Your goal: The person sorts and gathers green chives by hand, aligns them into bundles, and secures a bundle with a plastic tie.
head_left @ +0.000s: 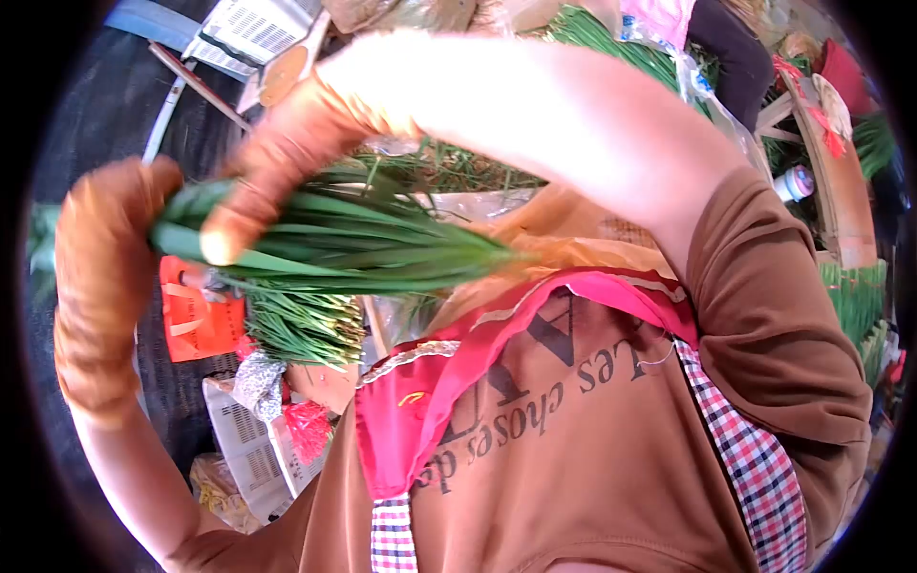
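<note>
Your right hand (263, 167), in an orange glove and blurred, grips a bunch of long green leaves (373, 239) from above, its thumb laid across them. Your left hand (105, 258), at the left of the frame and gloved the same way, is curled at the other end of the bunch; the blur hides its fingertips, so you cannot tell how tightly it closes. The bunch lies sideways between the left edge and the middle of the frame, narrowing to paler ends at the right, in front of your chest.

Just below it, left of centre, you have a pile of green stalks (301, 320) with pale cut ends, and beside that an orange-red packet (201, 315). Further down sit a bright pink tuft (308, 432) and a white slatted crate (250, 454). Behind the bunch, near the middle, an orange sheet (554, 224) spreads towards your pink-edged apron (458, 377), worn over a brown top (564, 458) with upside-down lettering.

Black sheeting (100, 119) covers the upper left. More long greens (621, 48) lie at the top, right of centre, and a wooden frame (845, 191) stands at the right.
</note>
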Demonstrator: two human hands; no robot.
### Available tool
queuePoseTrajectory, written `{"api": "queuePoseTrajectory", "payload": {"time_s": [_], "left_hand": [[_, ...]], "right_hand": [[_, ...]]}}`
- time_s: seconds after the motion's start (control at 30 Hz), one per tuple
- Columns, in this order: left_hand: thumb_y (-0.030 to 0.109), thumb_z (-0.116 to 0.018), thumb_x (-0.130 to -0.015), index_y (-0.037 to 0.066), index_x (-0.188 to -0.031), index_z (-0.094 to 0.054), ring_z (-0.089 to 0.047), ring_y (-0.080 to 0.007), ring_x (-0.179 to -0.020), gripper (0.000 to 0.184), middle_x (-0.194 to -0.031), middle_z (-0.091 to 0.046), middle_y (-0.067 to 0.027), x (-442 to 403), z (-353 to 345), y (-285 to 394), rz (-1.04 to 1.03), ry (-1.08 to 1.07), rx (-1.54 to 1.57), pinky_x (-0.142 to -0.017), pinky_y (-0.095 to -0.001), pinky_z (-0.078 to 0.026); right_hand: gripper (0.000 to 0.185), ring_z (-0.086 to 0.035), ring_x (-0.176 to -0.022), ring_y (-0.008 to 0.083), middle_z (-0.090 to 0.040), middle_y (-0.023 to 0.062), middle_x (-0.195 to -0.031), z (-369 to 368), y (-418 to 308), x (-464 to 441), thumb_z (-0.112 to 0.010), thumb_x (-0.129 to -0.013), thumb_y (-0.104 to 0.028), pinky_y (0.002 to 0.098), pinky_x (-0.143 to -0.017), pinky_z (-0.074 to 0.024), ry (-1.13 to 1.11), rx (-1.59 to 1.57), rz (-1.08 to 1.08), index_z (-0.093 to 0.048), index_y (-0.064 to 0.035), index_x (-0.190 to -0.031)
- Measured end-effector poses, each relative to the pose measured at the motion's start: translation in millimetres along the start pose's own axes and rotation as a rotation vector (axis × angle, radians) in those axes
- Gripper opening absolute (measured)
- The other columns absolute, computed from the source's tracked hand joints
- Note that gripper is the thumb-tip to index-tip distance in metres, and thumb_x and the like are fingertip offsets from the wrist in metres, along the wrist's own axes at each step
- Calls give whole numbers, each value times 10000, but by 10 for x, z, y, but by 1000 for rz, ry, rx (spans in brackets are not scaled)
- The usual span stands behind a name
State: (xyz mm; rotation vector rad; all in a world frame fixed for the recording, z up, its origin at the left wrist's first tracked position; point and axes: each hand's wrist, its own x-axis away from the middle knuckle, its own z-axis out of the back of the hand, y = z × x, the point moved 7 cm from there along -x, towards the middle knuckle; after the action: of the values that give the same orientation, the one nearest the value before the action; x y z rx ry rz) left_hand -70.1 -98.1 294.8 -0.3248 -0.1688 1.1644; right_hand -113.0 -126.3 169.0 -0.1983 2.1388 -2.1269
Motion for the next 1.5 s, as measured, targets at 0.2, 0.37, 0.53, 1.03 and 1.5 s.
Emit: {"api": "queuePoseTrajectory", "payload": {"time_s": [0.2, 0.37, 0.53, 1.03, 1.5], "left_hand": [[49, -611, -670, 105, -972, -616, -573, -278, -791, 308, -820, -593, -58, 8, 362, -405, -339, 404, -419, -719, -372, -459], [10, -626, -669, 95, -992, -621, -581, -261, -836, 334, -873, -597, -65, 114, 373, -689, -321, 501, -539, -779, -360, -465], [-10, -638, -665, 91, -963, -593, -588, -267, -819, 318, -873, -604, -70, 147, 554, -912, -232, 545, -524, -742, -370, -475], [12, -728, -615, 119, -861, -570, -577, -245, -780, 311, -811, -589, -25, 167, 588, -423, -307, 712, -491, -718, -365, -464], [52, -716, -618, 129, -911, -612, -574, -241, -833, 321, -854, -585, -28, 199, 412, -454, -257, 733, -396, -760, -363, -465]], "right_hand": [[662, -547, -1040, 228, -617, 164, -1113, 154, 1190, 645, -727, -756, -411, 359, -924, -416, 515, 455, -168, -518, 16, -1217], [294, -575, -762, 175, -634, 126, -837, 143, 1402, 977, -549, -862, -224, 342, -725, -461, 863, 153, -120, -592, -7, -1055], [319, -586, -753, 193, -628, 158, -813, 394, 1731, 1389, -550, -849, -235, 360, -750, -464, 960, 206, -402, -599, -32, -1090], [329, -617, -786, 297, -567, 102, -979, 365, -90, 984, -631, -809, -251, 390, -669, -514, 1541, 1487, 138, -558, -123, -1103], [288, -614, -871, 285, -570, 53, -1111, 318, 94, 1043, -640, -791, -161, 368, -744, -520, 1504, 1380, 379, -585, -128, -1072]]}}
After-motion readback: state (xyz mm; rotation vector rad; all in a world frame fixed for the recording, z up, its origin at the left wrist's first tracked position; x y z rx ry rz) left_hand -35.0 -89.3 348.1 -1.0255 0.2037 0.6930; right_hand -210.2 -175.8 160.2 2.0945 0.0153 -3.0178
